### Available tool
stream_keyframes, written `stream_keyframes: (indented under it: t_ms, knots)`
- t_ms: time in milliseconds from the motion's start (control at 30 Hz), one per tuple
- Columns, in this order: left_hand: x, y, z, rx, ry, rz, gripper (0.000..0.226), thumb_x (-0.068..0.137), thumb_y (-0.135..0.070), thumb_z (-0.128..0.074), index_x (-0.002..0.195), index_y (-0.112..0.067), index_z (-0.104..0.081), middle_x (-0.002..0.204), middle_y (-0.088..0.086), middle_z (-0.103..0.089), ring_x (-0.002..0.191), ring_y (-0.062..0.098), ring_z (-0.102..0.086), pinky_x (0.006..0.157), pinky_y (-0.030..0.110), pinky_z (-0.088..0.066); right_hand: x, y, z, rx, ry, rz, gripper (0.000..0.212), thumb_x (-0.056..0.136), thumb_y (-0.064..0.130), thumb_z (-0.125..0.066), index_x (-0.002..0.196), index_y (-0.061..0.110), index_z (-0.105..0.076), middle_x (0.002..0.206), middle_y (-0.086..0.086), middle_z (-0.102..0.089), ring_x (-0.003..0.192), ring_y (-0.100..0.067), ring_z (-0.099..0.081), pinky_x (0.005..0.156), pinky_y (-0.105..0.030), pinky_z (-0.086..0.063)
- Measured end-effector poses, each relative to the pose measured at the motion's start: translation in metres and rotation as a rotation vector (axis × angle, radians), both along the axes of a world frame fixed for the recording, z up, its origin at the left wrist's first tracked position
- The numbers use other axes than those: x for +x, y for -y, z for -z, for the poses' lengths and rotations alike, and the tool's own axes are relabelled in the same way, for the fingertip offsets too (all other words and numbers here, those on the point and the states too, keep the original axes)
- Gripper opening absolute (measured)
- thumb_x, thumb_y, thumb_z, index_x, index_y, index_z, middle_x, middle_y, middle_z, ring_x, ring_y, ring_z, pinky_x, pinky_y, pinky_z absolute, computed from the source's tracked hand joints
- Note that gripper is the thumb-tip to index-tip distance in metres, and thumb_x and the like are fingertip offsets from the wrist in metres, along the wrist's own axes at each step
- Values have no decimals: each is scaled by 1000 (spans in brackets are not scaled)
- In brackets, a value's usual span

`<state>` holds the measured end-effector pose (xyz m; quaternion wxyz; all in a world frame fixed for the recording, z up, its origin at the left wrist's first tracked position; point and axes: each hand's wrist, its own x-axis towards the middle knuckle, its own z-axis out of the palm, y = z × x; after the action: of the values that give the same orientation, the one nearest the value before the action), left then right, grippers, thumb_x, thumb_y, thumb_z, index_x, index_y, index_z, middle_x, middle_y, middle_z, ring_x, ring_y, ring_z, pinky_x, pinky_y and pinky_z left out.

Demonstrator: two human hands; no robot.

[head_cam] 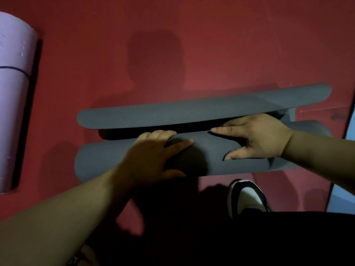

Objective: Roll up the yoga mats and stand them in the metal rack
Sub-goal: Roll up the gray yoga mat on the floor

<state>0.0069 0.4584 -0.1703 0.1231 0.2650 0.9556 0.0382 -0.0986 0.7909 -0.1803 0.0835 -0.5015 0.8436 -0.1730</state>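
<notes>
A grey yoga mat (99, 162) lies across the red floor, mostly rolled into a thick tube. Its loose end flap (192, 110) curls up just beyond the roll. My left hand (153, 154) rests on top of the roll near its middle, fingers spread and reaching over the far side. To its right, my right hand (255, 137) presses on the roll with straight fingers, the index pointing left along the gap under the flap. No metal rack is in view.
A lilac mat (13, 93) lies at the left edge, partly rolled. My white and black shoe (245, 196) stands just behind the grey roll. A pale blue surface (343, 198) shows at the right edge. Red floor (211, 45) stretches beyond the mat.
</notes>
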Motion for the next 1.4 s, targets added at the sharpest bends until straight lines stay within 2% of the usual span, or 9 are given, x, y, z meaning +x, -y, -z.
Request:
stream_keyframes:
  t_ms: [133,267,367,500,633,733,1133,1333,1400]
  knots:
    - [-16,3,-6,-8,102,-40,93,77,-96,-37,157,-53,-17,149,5,-49,127,29,-54,95,47,-44,-6,0,-7,19,10,72,75,86,77,-51,145,30,-58,125,-2,-72,102,-26,-73,71,-39,-62]
    - [-26,7,-9,5,188,-75,90,77,-96,-34,154,-60,-3,106,-4,-56,96,23,-62,73,36,-47,24,0,-2,89,-100,93,68,96,70,-47,151,29,-50,141,-10,-58,114,-35,-63,87,-45,-54]
    - [-28,7,-10,-6,208,-74,90,76,-96,-32,153,-62,0,98,-9,-53,92,19,-61,69,32,-40,35,-1,0,148,-187,118,76,92,78,-45,154,35,-43,141,-10,-54,109,-31,-58,83,-42,-46]
    - [-38,9,-10,-19,223,-58,88,78,-93,-29,156,-58,-3,109,-5,-56,102,23,-62,74,34,-43,21,0,-1,133,-192,70,73,91,75,-48,152,36,-47,135,-10,-60,106,-30,-64,78,-39,-47]
    - [-26,6,-7,-12,-38,68,74,91,-78,-41,156,-45,-31,141,15,-55,115,37,-62,83,47,-51,7,2,0,96,-179,48,70,92,73,-51,150,32,-51,131,-11,-64,106,-31,-67,76,-40,-52]
    - [-18,1,-2,-101,-50,59,90,81,-89,-44,157,-47,-24,151,17,-46,127,37,-53,91,50,-45,2,1,0,86,-177,38,70,93,73,-50,148,31,-54,131,-11,-64,108,-31,-67,78,-40,-53]
    - [-40,8,-4,-85,54,18,94,76,-93,-37,157,-56,-4,150,10,-47,125,35,-56,92,49,-48,20,9,5,149,-261,96,77,94,75,-46,156,30,-41,140,-19,-55,115,-37,-58,90,-47,-47]
    - [-55,7,-11,-142,143,3,96,73,-95,-26,152,-60,15,153,5,-42,128,30,-53,97,45,-47,2,10,3,119,-278,-1,72,92,73,-55,151,31,-50,143,-19,-56,119,-38,-58,89,-47,-48]
    - [-51,5,-10,-131,45,19,93,80,-87,-35,158,-51,0,148,12,-47,122,35,-57,91,47,-48,-3,10,4,98,-273,-6,71,92,72,-56,150,30,-52,141,-18,-57,118,-37,-60,88,-47,-50]
